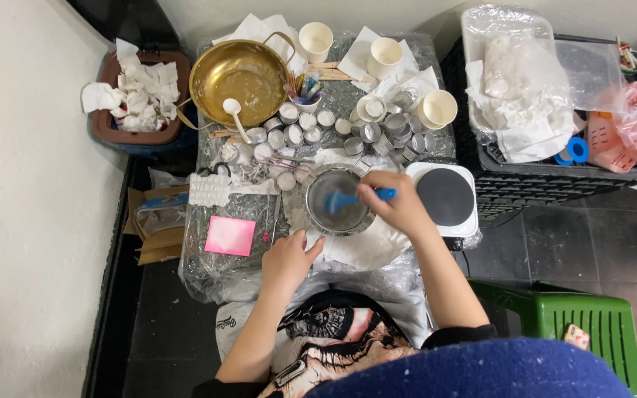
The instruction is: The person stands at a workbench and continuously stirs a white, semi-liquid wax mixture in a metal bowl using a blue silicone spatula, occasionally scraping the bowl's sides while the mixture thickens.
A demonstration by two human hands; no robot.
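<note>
Your right hand (399, 203) sits just right of the frame's centre, fingers pinched around the handle of a blue brush (355, 197) whose head reaches left into a small round metal pot (335, 200). That pot stands at the middle of the table (259, 265), which is wrapped in crinkled clear plastic, and it rests on white paper towels (366, 247). Your left hand (289, 262) lies below and left of the pot, palm down, fingers loosely together, pressing on the edge of those towels. Just right of the pot is a white single-burner hotplate (445, 197) with a dark round top. Left of your left hand lies a pink square pad (230, 236). Above the pot, a cluster of small silver tealight cups (311, 129) spreads across the table, and a large brass pan (239, 74) holding a white spoon (234, 114) sits in the upper left.
</note>
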